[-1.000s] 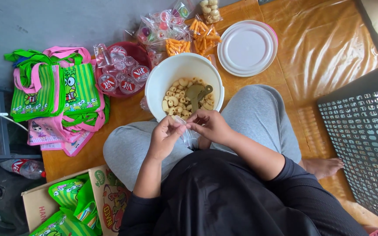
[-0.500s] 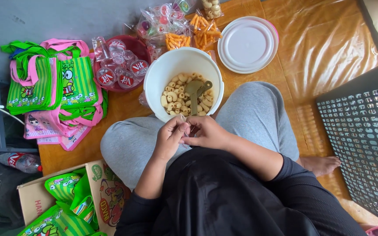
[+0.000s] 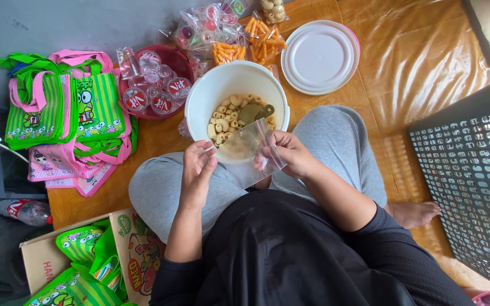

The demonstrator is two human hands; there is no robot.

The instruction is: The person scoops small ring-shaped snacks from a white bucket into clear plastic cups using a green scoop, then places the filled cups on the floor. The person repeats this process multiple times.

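Since 0.5 s ago my hands have parted: right hand [image 3: 291,156] pinches the clear bag [image 3: 250,148] at frame ctr over the white bowl [image 3: 205,99] of snacks, left hand [image 3: 198,170] now open w/ nothing held, so bag mouth is open.

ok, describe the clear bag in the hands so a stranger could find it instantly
Start at the big white bucket of pale round snacks between the seated person's knees. At its near rim, the right hand pinches a small clear plastic bag, with the left hand open beside it. Unlike the filled snack packets beyond the bucket, it looks empty.
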